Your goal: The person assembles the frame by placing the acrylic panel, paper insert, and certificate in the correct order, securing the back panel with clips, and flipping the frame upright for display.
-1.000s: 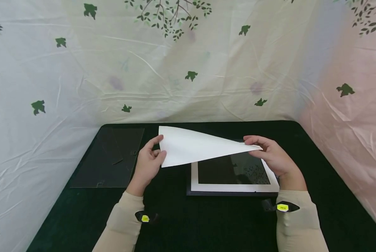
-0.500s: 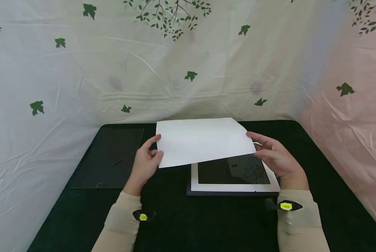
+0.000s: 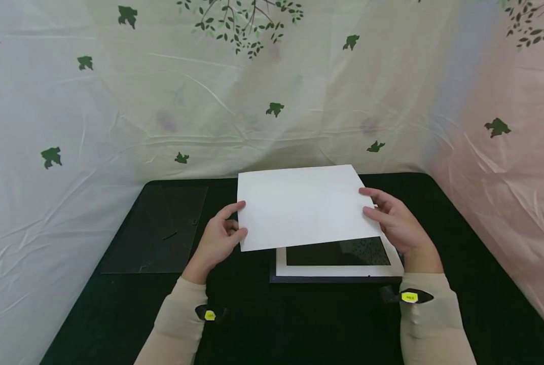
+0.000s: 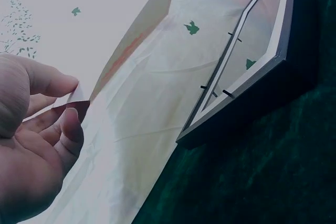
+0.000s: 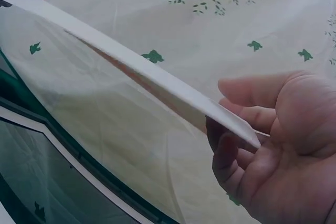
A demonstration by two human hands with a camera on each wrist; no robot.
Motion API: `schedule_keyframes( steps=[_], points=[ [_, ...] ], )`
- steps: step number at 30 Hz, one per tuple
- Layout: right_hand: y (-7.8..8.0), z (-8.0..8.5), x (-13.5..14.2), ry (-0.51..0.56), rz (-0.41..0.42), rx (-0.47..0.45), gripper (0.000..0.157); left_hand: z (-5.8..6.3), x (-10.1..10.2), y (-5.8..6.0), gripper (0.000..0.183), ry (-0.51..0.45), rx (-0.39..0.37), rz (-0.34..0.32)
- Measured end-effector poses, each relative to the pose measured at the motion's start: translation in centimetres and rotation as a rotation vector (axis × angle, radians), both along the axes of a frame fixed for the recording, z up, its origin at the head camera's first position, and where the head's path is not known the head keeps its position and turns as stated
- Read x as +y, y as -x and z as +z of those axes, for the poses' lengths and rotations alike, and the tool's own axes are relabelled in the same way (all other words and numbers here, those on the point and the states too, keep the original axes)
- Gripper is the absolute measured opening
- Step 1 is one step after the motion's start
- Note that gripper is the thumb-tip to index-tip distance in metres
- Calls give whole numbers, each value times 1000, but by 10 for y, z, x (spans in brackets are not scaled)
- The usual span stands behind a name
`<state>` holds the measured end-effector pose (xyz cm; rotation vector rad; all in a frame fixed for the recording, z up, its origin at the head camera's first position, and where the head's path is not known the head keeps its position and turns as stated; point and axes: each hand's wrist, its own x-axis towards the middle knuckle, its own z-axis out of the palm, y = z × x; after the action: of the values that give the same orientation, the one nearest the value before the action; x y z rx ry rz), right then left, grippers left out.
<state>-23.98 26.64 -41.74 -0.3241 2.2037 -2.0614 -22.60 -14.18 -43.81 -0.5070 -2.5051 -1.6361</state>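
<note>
A white sheet of paper (image 3: 301,208) is held up between my two hands, tilted, its plain face toward the head camera. My left hand (image 3: 216,242) pinches its left edge. My right hand (image 3: 401,223) holds the right edge, with the thumb on the near face and other fingers behind. In the left wrist view, the sheet's underside (image 4: 139,43) shows a brownish-orange patch; what it depicts cannot be made out. Below the sheet lies a dark picture frame (image 3: 335,280) with a white inner border (image 3: 335,271) and a glossy dark middle. The sheet hides the frame's far part.
A dark backing board (image 3: 162,258) with small metal fittings lies on the left of the dark green cloth-covered table (image 3: 299,324). Small dark tabs (image 4: 228,93) stick out along the frame's inner edge. A patterned curtain (image 3: 235,111) stands behind the table.
The sheet has gone from twisted and narrow to spread nearly flat, its far right corner swinging up and outward. Both hands keep hold of it; it has lately shifted slightly right and toward me.
</note>
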Motion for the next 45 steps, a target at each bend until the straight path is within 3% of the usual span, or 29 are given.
schedule_keyframes(
  steps=[7,11,19,26,34,45],
  points=[
    [1,-4,-3,-105,-93,-92,64,-6,5,0,57,-17,-8,-39],
    [0,-5,-2,-253,-130,-83,70,-8,9,-1,56,21,-6,-26],
    [-5,-7,11,-473,-174,-87,65,-15,21,-1,47,225,88,38],
    [-9,-17,27,-648,-193,-82,65,-21,37,0,47,397,59,4],
    [-15,-28,44,-729,-162,-115,68,-25,52,2,48,539,22,-48],
    [-22,-39,54,-746,-157,-137,68,-35,64,-2,50,591,-53,-73]
  ],
)
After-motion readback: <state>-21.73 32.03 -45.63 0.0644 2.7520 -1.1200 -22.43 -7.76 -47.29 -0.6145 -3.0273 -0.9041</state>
